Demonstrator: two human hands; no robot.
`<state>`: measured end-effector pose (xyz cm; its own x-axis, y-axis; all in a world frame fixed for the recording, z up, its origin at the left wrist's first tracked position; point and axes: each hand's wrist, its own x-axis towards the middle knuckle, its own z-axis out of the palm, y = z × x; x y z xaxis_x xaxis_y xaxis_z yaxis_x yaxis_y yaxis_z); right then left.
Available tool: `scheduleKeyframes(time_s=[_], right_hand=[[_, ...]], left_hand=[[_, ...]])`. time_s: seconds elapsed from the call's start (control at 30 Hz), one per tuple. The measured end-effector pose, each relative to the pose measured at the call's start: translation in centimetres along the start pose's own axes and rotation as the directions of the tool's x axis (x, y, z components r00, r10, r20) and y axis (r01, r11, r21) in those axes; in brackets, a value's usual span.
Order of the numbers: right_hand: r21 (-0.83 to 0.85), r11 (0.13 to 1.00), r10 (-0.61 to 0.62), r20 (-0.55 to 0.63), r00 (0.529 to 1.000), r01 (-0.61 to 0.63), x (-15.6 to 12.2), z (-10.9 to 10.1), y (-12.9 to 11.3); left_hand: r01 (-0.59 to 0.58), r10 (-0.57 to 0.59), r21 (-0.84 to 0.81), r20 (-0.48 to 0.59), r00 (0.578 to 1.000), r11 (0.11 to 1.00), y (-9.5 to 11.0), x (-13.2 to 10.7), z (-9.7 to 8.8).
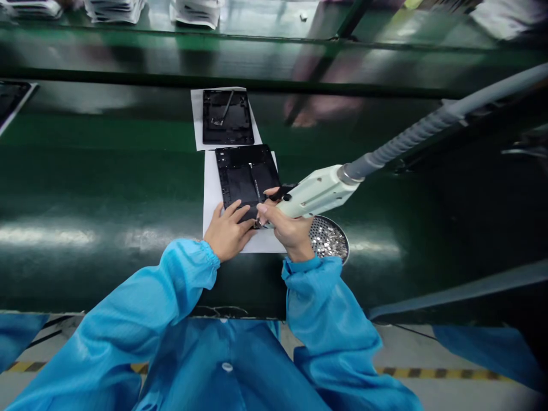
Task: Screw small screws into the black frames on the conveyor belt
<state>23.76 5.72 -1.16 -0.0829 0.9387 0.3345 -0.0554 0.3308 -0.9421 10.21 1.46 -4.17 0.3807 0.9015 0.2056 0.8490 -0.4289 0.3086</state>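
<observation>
Panel [245, 174], black and flat, lies on a white sheet [211, 197] on the green belt [107, 188], right in front of us and just past our wrists. Our left hand [226, 231] rests on its near edge, palm down and fingers spread flat, pressing rather than gripping. Our right hand [290, 228] is closed round the pale screwdriver [319, 191], thumb on top, with the tool lying low and slanted so that its dark front end meets the panel's near right corner, just beside our left fingertips. We cannot make out the bit itself, as our fingers hide it. From the back of the screwdriver a grey ribbed hose [411, 137] runs up and away to the right. A round metal dish [331, 240] heaped with small shiny screws sits on the belt, touching or nearly touching the outer side of our right hand. Beyond our panel, close to it along the belt, a far panel [226, 117] lies on its own white sheet, which the near sheet meets. Both our arms are in bright blue sleeves gathered at the wrist. At the far edge, across a dark rail, we see blurred white stacks [113, 10]
</observation>
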Motion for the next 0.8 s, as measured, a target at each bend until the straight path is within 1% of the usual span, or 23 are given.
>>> scheduleKeyframes(time_s=[0.1,0.2,0.3,0.4,0.5,0.63,0.8], right_hand=[[0.011,1.000,0.013,0.032,0.999,-0.013,0.0,0.0,0.0],[0.008,1.000,0.009,0.020,1.000,-0.009,0.0,0.1,0.0],[0.014,1.000,-0.010,-0.022,1.000,0.010,0.1,-0.2,-0.1],[0.002,0.999,-0.031,-0.097,0.995,0.032,0.4,-0.9,-0.2],[-0.032,0.999,-0.027,-0.156,0.987,0.022,0.6,-1.5,0.0],[-0.018,1.000,-0.026,-0.143,0.989,0.024,0.7,-1.3,0.3],[-0.007,1.000,-0.029,-0.128,0.991,0.028,0.7,-0.8,0.1]], left_hand=[[-0.002,0.002,0.005,0.003,1.000,1.000,0.0,0.0,-0.1],[-0.008,0.008,0.006,0.003,1.000,1.000,0.0,0.0,-0.1],[-0.007,0.007,0.005,-0.001,1.000,1.000,-0.1,0.0,-0.1],[-0.007,0.007,0.005,-0.010,1.000,1.000,-0.1,0.0,0.1],[-0.017,0.017,0.002,-0.016,1.000,1.000,-0.1,0.0,0.2],[-0.013,0.013,0.000,-0.025,1.000,1.000,-0.1,0.0,0.3],[-0.014,0.014,0.003,-0.032,0.999,1.000,-0.2,0.0,0.3]])
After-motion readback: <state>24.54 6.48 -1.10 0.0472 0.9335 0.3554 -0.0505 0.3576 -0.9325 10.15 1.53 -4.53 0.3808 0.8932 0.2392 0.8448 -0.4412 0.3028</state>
